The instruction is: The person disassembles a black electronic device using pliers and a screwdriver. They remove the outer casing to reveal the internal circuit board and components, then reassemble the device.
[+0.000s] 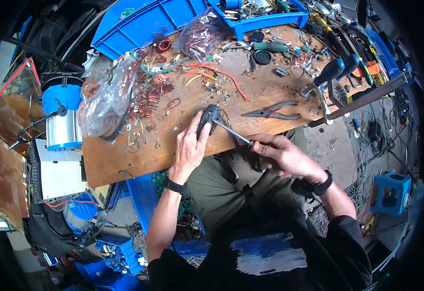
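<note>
A small dark plastic part (208,119), blocky and matte, sits near the front edge of a worn wooden bench (125,160), roughly at its middle. The left hand (191,145) lies flat beside and partly over it, its fingers closed around the part's near side to pin it to the wood. The right hand (282,156) is off the bench edge, above the person's lap, with its grip wrapped tight around the handle of a screwdriver (231,133). The thin shiny metal shaft slants up and left, and its tip meets the dark part.

Just to the right of the part lie long-nose pliers (272,113) with grey handles, jaws pointing left. Further back on the bench are loose red and yellow wires (212,73), scattered small screws and washers, and a green-handled tool (270,47). To the left is a heap of copper wire coils (149,94), reddish and glossy, next to a crumpled clear plastic bag (103,97). Blue plastic bins (144,22) stand along the far edge. Both wrists wear dark bands. A blue and silver cylinder (62,121) stands left of the bench.
</note>
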`<move>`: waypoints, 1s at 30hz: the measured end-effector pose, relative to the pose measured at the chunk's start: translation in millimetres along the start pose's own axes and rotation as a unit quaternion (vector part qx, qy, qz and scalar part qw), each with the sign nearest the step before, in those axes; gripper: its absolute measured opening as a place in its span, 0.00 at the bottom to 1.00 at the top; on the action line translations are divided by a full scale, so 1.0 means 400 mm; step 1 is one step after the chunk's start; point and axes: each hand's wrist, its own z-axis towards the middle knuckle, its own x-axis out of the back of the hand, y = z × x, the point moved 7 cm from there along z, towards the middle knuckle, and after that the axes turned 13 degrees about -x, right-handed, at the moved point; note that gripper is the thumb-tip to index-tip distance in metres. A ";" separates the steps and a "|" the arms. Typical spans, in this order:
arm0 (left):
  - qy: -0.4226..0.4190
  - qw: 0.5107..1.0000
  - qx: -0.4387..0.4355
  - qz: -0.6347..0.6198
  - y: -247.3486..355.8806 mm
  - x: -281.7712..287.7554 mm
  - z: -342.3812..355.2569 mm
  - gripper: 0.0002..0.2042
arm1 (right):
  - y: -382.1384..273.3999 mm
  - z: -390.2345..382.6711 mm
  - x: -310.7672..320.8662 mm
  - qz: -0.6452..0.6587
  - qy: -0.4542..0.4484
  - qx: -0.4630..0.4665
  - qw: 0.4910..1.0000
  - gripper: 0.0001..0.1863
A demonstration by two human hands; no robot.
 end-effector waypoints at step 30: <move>0.023 0.993 -0.117 -0.014 0.016 -0.024 -0.004 0.23 | -0.161 -0.102 0.027 -0.283 0.121 -0.090 0.947 0.24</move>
